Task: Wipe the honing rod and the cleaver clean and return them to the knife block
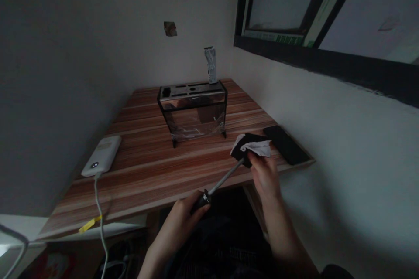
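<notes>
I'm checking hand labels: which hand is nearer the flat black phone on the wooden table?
Right. The right hand, clutching a black-and-white cloth, sits beside the flat black phone; the left hand grips a thin metal rod farther left.

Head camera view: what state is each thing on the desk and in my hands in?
Honing rod, held by its handle in the left hand, tip inside the cloth.
Cloth, bunched around the rod, gripped by the right hand.
Knife holder, upright, slots empty.
Power bank, light on, cable plugged in.
Phone, flat, screen dark.

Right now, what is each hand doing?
Left hand: closed on the handle of a metal rod.
Right hand: closed on a black-and-white cloth at the rod's tip.
</notes>
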Demonstrator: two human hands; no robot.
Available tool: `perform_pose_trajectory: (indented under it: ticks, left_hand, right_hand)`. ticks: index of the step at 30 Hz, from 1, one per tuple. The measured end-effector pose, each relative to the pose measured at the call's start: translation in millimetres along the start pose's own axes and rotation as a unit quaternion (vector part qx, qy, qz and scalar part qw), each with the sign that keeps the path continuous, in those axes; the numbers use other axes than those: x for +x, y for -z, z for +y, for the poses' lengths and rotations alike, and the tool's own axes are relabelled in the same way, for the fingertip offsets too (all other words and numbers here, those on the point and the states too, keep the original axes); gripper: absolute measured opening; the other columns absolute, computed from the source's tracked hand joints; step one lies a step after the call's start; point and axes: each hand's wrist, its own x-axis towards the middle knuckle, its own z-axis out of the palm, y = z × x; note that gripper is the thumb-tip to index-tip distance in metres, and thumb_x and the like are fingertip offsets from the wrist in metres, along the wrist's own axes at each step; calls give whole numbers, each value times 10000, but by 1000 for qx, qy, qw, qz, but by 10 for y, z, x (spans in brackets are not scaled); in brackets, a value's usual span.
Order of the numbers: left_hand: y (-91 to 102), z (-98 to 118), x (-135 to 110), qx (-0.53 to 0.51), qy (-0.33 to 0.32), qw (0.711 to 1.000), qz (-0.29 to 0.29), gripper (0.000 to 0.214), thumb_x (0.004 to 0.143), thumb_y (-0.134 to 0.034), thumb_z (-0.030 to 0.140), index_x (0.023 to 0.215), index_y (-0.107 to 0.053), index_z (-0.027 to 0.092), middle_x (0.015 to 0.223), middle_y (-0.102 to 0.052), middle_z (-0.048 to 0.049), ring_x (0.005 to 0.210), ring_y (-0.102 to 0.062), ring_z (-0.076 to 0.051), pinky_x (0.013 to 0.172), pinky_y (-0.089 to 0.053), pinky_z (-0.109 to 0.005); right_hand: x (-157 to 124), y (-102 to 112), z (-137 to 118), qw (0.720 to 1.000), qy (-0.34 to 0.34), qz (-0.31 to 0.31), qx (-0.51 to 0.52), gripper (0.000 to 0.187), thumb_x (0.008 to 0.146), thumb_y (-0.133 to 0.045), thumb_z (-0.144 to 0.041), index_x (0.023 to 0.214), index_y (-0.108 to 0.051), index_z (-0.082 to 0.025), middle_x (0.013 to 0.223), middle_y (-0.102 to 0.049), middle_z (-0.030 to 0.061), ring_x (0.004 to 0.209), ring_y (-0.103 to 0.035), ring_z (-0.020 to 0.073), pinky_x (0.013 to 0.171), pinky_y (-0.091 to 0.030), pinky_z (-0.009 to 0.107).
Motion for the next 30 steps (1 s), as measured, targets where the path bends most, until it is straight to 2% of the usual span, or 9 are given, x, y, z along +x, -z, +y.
perform_pose_trajectory:
  ticks: [4, 12, 16, 20, 25, 27, 30]
  left_hand:
    - [23, 22, -21, 12, 0, 1000, -8, 249, 882, -529, 327, 1037, -651, 175, 856, -695, -25, 779, -610, -178, 700, -422, -208]
    - [24, 13, 4, 17, 7, 1000, -8, 239, 884, -528, 322, 1062, -626, 197, 911, -700, -28, 829, -628, -187, 739, -413, -219]
    - [-13, 26, 39, 13, 13, 1000, 4, 231, 879, -522, 344, 989, -632, 174, 819, -689, -20, 758, -624, -181, 683, -413, -219]
    - [-62, 64, 92, -12, 8, 1000, 25, 277, 885, -503, 364, 1027, -618, 156, 841, -692, -24, 765, -622, -178, 697, -429, -223]
    - [-91, 69, 169, -38, -10, 997, 67, 325, 887, -496, 391, 1035, -612, 126, 850, -694, -47, 786, -624, -198, 683, -438, -236]
    - [-95, 58, 190, -39, -15, 996, 84, 329, 882, -497, 401, 994, -624, 119, 817, -692, -48, 757, -619, -201, 660, -438, -240]
    - [-102, 41, 197, -40, -11, 995, 86, 351, 878, -497, 419, 977, -632, 110, 780, -691, -49, 736, -615, -203, 648, -448, -244]
  right_hand:
    - [89, 46, -78, 998, 27, 44, 42, 233, 640, -793, -299, 847, -708, -234, 888, -734, 1, 917, -663, 174, 914, -487, 344]
    - [116, 42, -34, 997, 11, 58, 58, 244, 643, -793, -328, 857, -708, -245, 904, -734, -8, 944, -659, 168, 925, -475, 346]
    - [10, -37, 50, 999, -33, 4, 37, 231, 646, -795, -347, 831, -724, -229, 893, -743, 20, 922, -667, 190, 904, -495, 350]
    - [-159, -159, 142, 995, -74, -70, -10, 250, 651, -796, -367, 843, -734, -220, 893, -751, 36, 885, -685, 205, 856, -527, 335]
    - [-385, -373, 126, 969, -138, -192, -77, 255, 636, -804, -340, 829, -722, -194, 836, -754, 51, 806, -705, 224, 746, -562, 319]
    - [-440, -440, 98, 962, -146, -216, -79, 261, 640, -798, -327, 847, -713, -192, 847, -753, 49, 816, -706, 220, 755, -559, 312]
    - [-466, -475, 83, 962, -148, -217, -79, 278, 631, -802, -323, 855, -704, -189, 862, -752, 50, 831, -706, 221, 779, -557, 315]
